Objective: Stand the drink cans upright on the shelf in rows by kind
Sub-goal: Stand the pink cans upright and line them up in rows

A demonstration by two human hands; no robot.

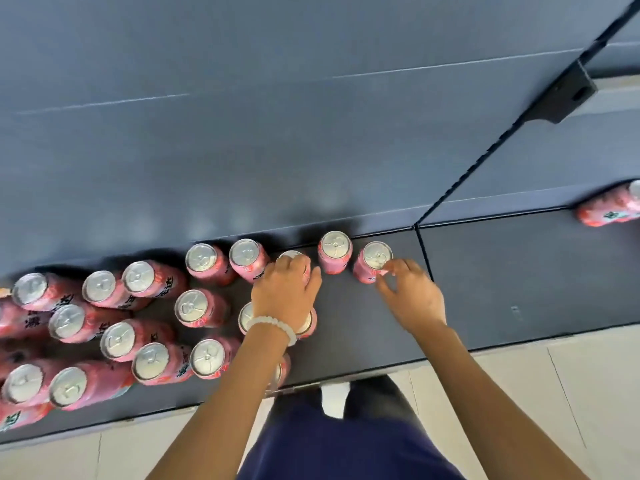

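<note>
Step in hand: judged from the layout, filling out the back row of pink aluminium drink cans with silver tops along the rear of the dark grey metal shelf (346, 327).
Left hand (284, 289): reaches forward over the shelf, a white bead bracelet (273, 325) on the wrist; its fingers curl down over the top of a pink can (293, 258) in the back row, gripping it from above.
Right hand (412, 292): stretched to the end pink can (374, 261) at the right of that row; fingertips touch its rim, fingers loosely bent and spread, not closed round the can.
Task's things: five upright cans stand in the back row near the rear panel, with a gap at the left hand's can; a crowd of pink cans (114, 323) stands loosely bunched to the left; one more lies at the far right (609, 206) past the divider.
Next move, as a judgement: seat the held can in line, then close the gaps so the cans touch.
Risk: a nudged neighbour may topple.
</note>
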